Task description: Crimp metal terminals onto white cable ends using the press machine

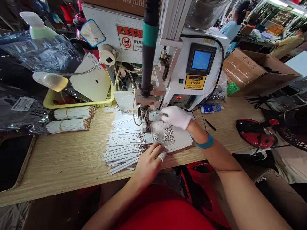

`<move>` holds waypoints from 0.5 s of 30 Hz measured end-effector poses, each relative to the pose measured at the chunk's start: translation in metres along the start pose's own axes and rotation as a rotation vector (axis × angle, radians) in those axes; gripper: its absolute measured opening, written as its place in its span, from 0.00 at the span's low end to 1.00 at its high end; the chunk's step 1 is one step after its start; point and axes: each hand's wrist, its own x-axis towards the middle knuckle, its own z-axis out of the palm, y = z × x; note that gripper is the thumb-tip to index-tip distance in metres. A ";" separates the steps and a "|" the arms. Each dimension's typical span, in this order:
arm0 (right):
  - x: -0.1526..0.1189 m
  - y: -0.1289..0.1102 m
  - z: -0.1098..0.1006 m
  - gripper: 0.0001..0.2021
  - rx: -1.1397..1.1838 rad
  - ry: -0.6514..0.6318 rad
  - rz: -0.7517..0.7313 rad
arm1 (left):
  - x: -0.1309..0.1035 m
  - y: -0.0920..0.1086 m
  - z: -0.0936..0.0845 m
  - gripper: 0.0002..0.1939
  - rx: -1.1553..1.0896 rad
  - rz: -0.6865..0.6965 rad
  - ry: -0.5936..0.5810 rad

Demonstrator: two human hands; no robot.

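Note:
My left hand (150,161), bare except for a white cover on one finger, rests low beside the fanned white strips (122,150), its fingers bent near their metal ends. What its fingertips hold, if anything, is too small to tell. My right hand (176,117) wears a white glove and reaches to the right side of the machine's working tip (143,111). Its fingertips are together over the metal fixture (146,124); anything between them cannot be made out. Small metal connectors (169,133) are scattered on a clear tray between my two hands.
Two banded bundles of white strips (72,118) lie left, below a yellow basket (79,104). The machine (129,19) stands behind the fixture. A pen (210,125), blue-white packet (212,108) and red fan (256,134) are right. People are in the background.

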 end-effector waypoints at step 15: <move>0.000 0.002 0.011 0.14 0.268 -0.043 -0.041 | 0.000 -0.001 -0.001 0.14 0.003 0.022 0.023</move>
